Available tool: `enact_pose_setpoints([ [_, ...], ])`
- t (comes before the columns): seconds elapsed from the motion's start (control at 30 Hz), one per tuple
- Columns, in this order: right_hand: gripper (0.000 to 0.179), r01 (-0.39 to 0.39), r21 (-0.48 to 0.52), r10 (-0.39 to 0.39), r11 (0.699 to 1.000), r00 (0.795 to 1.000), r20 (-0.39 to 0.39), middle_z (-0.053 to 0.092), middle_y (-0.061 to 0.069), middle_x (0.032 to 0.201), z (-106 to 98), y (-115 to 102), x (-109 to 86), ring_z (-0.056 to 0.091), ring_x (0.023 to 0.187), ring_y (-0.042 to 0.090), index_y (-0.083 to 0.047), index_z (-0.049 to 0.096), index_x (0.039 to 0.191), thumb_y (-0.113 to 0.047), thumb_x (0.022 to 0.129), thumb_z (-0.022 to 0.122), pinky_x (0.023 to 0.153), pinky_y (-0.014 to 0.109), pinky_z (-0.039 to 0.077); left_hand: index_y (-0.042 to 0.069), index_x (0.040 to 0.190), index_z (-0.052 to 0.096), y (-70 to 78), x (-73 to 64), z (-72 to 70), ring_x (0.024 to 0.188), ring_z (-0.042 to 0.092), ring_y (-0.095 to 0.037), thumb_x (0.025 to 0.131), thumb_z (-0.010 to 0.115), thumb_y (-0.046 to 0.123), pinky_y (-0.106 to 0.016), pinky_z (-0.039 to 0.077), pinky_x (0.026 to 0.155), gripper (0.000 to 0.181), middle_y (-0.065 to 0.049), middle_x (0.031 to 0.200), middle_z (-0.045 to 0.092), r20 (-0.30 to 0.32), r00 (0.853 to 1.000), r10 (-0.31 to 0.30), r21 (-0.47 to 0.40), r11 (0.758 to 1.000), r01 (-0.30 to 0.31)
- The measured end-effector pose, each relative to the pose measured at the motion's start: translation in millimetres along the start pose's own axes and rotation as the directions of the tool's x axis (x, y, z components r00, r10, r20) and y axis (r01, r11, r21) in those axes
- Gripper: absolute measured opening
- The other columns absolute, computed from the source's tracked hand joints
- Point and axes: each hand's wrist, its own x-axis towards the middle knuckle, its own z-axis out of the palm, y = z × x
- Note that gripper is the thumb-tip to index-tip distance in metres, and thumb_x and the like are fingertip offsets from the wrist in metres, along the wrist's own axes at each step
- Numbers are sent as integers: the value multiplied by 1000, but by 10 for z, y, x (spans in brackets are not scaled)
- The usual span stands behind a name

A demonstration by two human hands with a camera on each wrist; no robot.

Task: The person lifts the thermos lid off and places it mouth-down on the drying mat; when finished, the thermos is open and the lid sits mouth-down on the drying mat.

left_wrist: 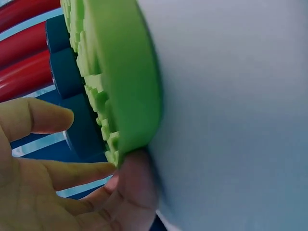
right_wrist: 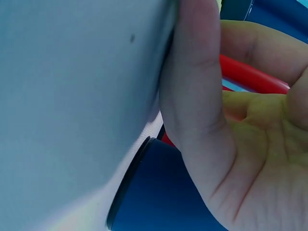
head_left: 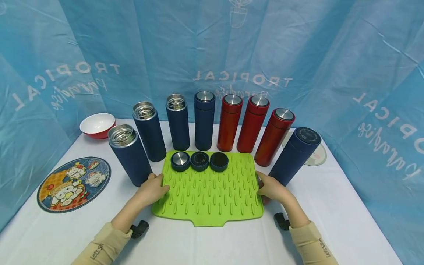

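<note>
A lime-green ribbed mat (head_left: 212, 198) lies on the white table in front of me. My left hand (head_left: 149, 189) touches its left edge; in the left wrist view the fingertips meet the mat's rim (left_wrist: 132, 82) while the thumb is raised above it. At the opposite edge my right hand (head_left: 273, 188) has its fingers along the mat's side, partly hidden in the right wrist view. Three dark blue lids stand in a row along the far part of the mat: a silver-topped lid (head_left: 180, 161), a printed lid (head_left: 200, 161) and a plain dark one (head_left: 219, 162).
Three uncapped blue thermos flasks, such as the near one (head_left: 132, 162), stand at left. A capped blue flask (head_left: 204, 123) and three red flasks (head_left: 230, 125) stand behind. Another blue flask (head_left: 293, 158) is beside my right hand. A bowl (head_left: 99, 125) and a cartoon placemat (head_left: 74, 184) lie left.
</note>
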Motion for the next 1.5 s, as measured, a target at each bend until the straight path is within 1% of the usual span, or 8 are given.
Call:
enact_pose_setpoints([
  [0.13, 75, -2, -2, 2, 1000, 1000, -1, 56, 12, 87, 2, -4, 7, 58, 59, 19, -7, 27, 145, 6, 78, 59, 52, 32, 51, -15, 137, 26, 69, -25, -93, 94, 50, -37, 91, 50, 21, -46, 45, 79, 63, -35, 121, 35, -13, 1000, 16, 45, 999, -15],
  [0.27, 75, -6, 6, 6, 1000, 1000, 5, 56, 12, 88, 3, 2, 17, 58, 61, 19, -6, 26, 145, 5, 79, 59, 53, 32, 51, -9, 140, 27, 257, -37, -264, 108, 49, -46, 93, 50, 24, -52, 44, 84, 62, -36, 132, 31, -103, 990, 92, 63, 994, -86],
  [0.43, 75, -22, 29, 21, 999, 1000, 7, 57, 12, 89, 5, 11, 11, 59, 63, 19, -6, 26, 145, 4, 79, 60, 54, 32, 52, 4, 144, 27, 507, 75, -423, 109, 48, -38, 93, 49, 26, -48, 43, 83, 59, -24, 133, 37, -241, 933, 267, -55, 956, -287],
  [0.7, 75, -25, 27, 25, 999, 1000, 6, 57, 12, 88, 6, 32, 14, 59, 60, 20, -7, 26, 145, 3, 80, 60, 54, 32, 52, 18, 149, 12, 803, 424, -447, 127, 35, -35, 92, 55, 28, -51, 37, 96, 72, -17, 144, 24, -331, 867, 373, -236, 857, -458],
  [0.9, 73, -27, 20, 27, 999, 1000, -5, 58, 11, 88, 9, 32, 6, 59, 60, 19, -7, 27, 145, 1, 81, 61, 54, 32, 52, 24, 149, -2, 942, 706, -332, 134, 25, -36, 90, 57, 34, -56, 31, 100, 84, -16, 151, 7, -352, 866, 356, -279, 843, -460],
  [1.13, 71, -23, 28, 23, 999, 1000, -10, 57, 12, 87, 15, 11, -10, 60, 60, 19, -7, 29, 144, -1, 82, 63, 54, 32, 52, 23, 147, -13, 1073, 871, -285, 136, 19, -39, 89, 60, 33, -55, 29, 103, 94, -16, 151, 0, -425, 841, 335, -243, 853, -462],
  [1.33, 71, -16, 14, 16, 1000, 1000, -16, 56, 12, 87, 6, 11, -18, 59, 59, 19, -5, 29, 144, -1, 82, 63, 54, 32, 52, 28, 144, -21, 1158, 1005, -318, 136, 19, -39, 88, 60, 35, -54, 29, 103, 100, -16, 152, -1, -425, 855, 296, -273, 859, -433],
  [1.5, 71, -9, 7, 9, 1000, 1000, -20, 57, 11, 86, 21, 18, -13, 59, 60, 18, -4, 29, 143, -1, 82, 64, 53, 32, 51, 27, 144, -23, 1204, 1124, -322, 136, 16, -42, 85, 63, 39, -55, 26, 104, 104, -16, 153, -3, -403, 885, 235, -331, 864, -380],
])
